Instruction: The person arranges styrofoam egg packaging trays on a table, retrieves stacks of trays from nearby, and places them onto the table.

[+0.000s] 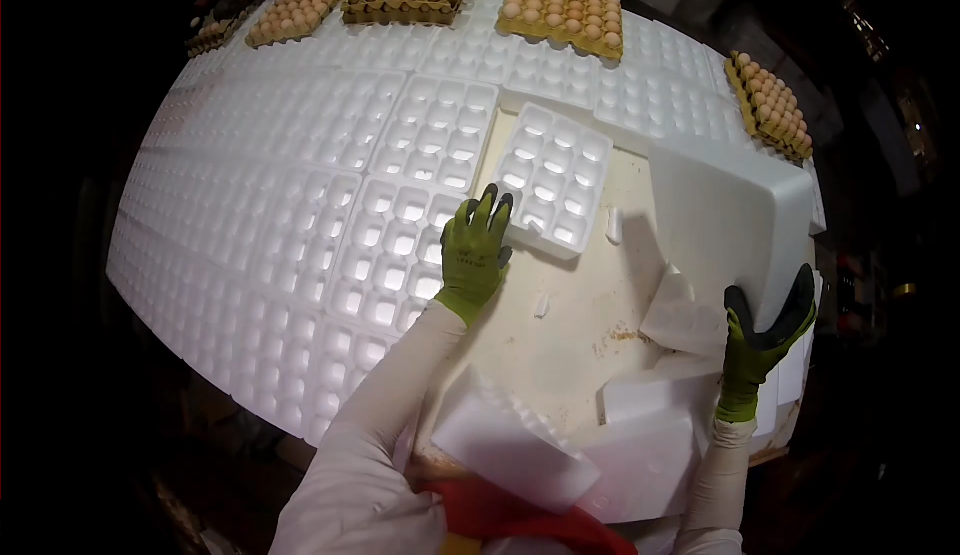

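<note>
Dim room; white cupped trays (pixel 410 140) cover much of the pale counter (pixel 560 350). The loose tray (pixel 548 195), right of these rows, and the upright foam piece (pixel 735 220) appear light, stiff and brittle, best held by thick edges. Left hand (pixel 473 255): palm down, fingers extended at the loose tray's near-left corner; pinch indeterminable. Right hand (pixel 757 350): upright, gripping the foam piece's lower edge.
</note>
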`<state>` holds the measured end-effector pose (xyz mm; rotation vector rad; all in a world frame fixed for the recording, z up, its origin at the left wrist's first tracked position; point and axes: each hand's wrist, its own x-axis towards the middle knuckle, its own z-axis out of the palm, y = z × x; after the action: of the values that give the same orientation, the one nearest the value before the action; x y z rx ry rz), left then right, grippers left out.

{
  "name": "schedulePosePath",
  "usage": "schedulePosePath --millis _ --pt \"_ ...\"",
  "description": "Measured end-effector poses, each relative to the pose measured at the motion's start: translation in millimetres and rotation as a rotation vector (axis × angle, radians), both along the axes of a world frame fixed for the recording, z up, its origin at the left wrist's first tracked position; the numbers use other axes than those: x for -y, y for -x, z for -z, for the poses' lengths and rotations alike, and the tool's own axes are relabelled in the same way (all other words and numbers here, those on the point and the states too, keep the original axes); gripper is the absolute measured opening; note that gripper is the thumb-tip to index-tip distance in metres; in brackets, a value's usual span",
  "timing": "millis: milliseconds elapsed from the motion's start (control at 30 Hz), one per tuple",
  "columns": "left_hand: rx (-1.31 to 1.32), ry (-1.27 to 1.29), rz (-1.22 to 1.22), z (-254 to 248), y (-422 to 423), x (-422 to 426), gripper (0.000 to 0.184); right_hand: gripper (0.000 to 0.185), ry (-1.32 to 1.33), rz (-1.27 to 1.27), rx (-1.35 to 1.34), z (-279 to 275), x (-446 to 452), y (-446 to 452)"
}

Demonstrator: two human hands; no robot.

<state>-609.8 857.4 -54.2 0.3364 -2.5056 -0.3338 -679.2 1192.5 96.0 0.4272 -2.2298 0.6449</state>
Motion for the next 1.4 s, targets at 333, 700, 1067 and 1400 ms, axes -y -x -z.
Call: schedulePosePath --millis 333,700,1067,1400 --pt "-0.148 -0.011 0.149 -60 -15 19 0.029 0.095 0.052 0.086 -0.038 -27 -22 -19" --pt "-0.259 0.199 -0.208 -83 189 142 0.053 0.093 0.087 0.028 0.018 -15 -21 -39" --pt "0.893 -0.005 0.601 38 22 -76 0.058 0.08 0.06 0.172 0.053 -14 -45 -64" --pt "0.367 0.105 0.862 23 162 -123 0.089 0.068 0.36 0.126 0.033 54 -121 -80"
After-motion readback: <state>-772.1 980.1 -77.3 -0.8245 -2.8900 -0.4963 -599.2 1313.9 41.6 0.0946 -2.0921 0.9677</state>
